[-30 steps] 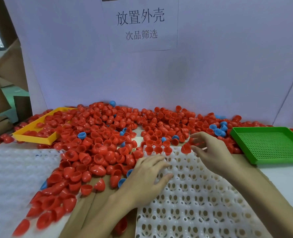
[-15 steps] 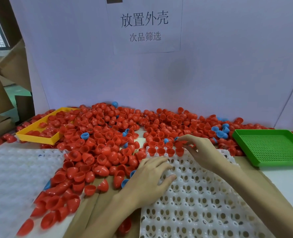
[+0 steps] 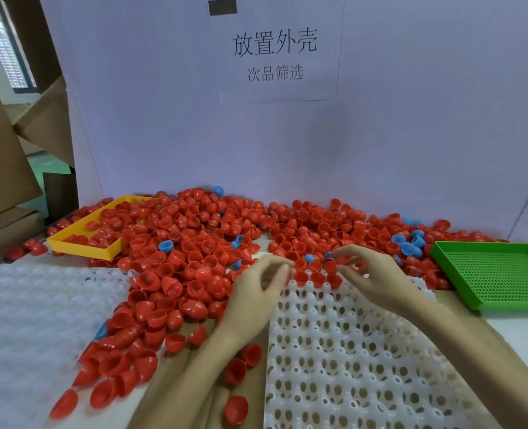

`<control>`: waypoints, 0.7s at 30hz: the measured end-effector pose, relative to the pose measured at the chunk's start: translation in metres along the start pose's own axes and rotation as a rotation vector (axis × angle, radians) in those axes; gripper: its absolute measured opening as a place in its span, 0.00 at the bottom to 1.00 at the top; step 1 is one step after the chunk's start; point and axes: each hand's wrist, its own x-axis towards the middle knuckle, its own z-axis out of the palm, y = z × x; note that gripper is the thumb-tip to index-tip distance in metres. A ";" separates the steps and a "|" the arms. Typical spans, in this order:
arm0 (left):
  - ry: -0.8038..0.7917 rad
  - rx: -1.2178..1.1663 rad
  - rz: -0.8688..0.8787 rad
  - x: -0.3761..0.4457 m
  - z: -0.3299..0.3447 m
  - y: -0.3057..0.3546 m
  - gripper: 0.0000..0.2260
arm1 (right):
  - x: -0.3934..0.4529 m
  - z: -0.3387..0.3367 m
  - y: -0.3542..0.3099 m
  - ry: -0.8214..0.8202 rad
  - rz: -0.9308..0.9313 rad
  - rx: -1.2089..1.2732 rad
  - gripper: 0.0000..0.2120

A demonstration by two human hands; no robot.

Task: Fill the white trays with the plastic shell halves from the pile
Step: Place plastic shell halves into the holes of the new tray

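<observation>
Both grips loosely curled, holding unclear, over white tray's (image 3: 349, 351) red-shell (image 3: 318, 277) row.

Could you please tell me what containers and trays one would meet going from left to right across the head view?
White bubbled tray → yellow tray half buried in red shell halves → white tray with holes under the hands → green perforated tray.

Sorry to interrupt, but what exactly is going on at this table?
A person is filling a white tray with red shell halves from a big pile. Only a few sit in its far row, and most pockets are empty. Both hands, left and right, are working at that far edge beside the pile.
</observation>
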 end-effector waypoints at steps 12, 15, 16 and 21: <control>-0.204 0.915 0.049 0.011 -0.042 -0.038 0.16 | -0.058 -0.028 -0.010 -0.061 0.015 0.120 0.12; -0.177 0.874 0.048 0.013 -0.044 -0.040 0.15 | -0.069 -0.027 -0.016 -0.041 0.015 0.157 0.11; -0.147 0.802 0.035 0.013 -0.045 -0.040 0.15 | -0.072 -0.026 -0.017 -0.029 0.020 0.164 0.11; 0.106 0.421 0.037 0.014 -0.046 -0.036 0.18 | -0.081 -0.024 -0.023 -0.007 0.034 0.168 0.11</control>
